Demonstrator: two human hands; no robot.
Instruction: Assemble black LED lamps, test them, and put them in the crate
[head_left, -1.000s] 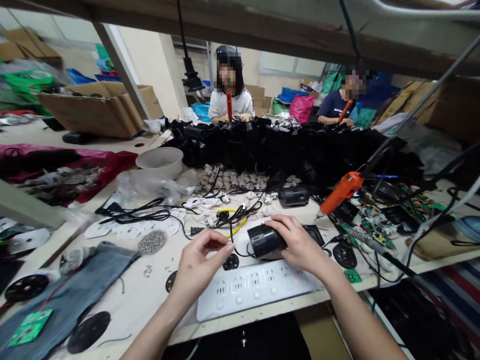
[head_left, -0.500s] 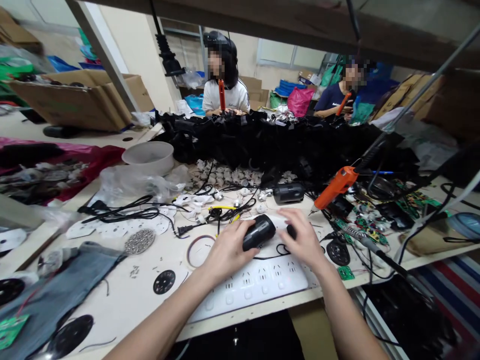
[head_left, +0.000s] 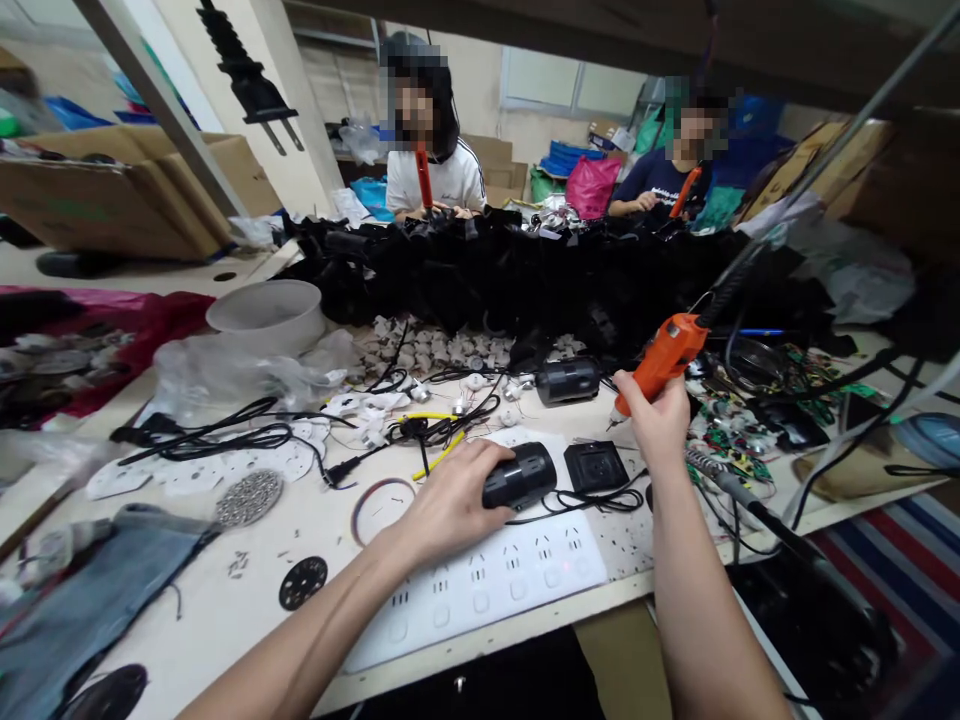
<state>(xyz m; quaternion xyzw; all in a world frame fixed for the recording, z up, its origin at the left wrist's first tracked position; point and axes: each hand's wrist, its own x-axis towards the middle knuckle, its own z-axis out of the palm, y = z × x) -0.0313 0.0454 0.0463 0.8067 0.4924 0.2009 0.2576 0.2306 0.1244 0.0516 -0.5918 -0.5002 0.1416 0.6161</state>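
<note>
My left hand [head_left: 466,488] is wrapped round a black cylindrical plastic housing [head_left: 529,474] lying on its side behind the white power strip [head_left: 480,585]. My right hand [head_left: 660,420] grips an orange electric screwdriver [head_left: 670,352], its tip pointing down and left toward the bench. Between the hands lies a square black plastic part [head_left: 595,466] with a coiled black cord [head_left: 611,500] beside it. A second black housing [head_left: 568,381] rests farther back. Near my left forearm are a roll of tape [head_left: 381,510] and a round black perforated disc [head_left: 303,583].
A pile of black parts [head_left: 465,270] spans the back, with small white parts [head_left: 442,350] before it. A heap of screws [head_left: 250,498] and a white bowl [head_left: 266,312] are left, green circuit boards [head_left: 739,425] right. Two co-workers [head_left: 439,180] sit opposite. A plug [head_left: 251,80] hangs upper left.
My right hand has left the area beside the housing, moved up and right, and taken hold of the orange screwdriver. The square black part now shows on the bench. My left hand stays on the housing.
</note>
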